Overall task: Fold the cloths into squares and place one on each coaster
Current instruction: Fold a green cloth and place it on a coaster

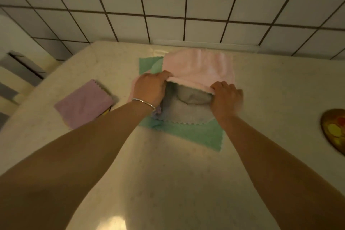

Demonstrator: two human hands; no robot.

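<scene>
In the head view, both hands work at the centre of the frame over a pile of cloths on the pale counter (173, 173). The left hand (149, 87) and the right hand (226, 97) sit apart, each with fingers curled around the near edge of the pink cloth (199, 65), one at each end of that edge, which is lifted off the pile. Under it lies a grey cloth (184, 110), rumpled and unfolded, and beneath that a green cloth (196, 132) spread flat, its corners showing at upper left and lower right of the pile.

At left of the frame, well apart from the pile, a purple cloth (84, 102) lies folded into a rough square; a sliver of yellow at its near corner suggests it sits on a coaster, though that is mostly hidden. At the far right edge a round coaster (334, 130) lies bare.

So one cloth looks done; the pink one is in mid-fold, and the grey and green remain, by my reading.
</scene>
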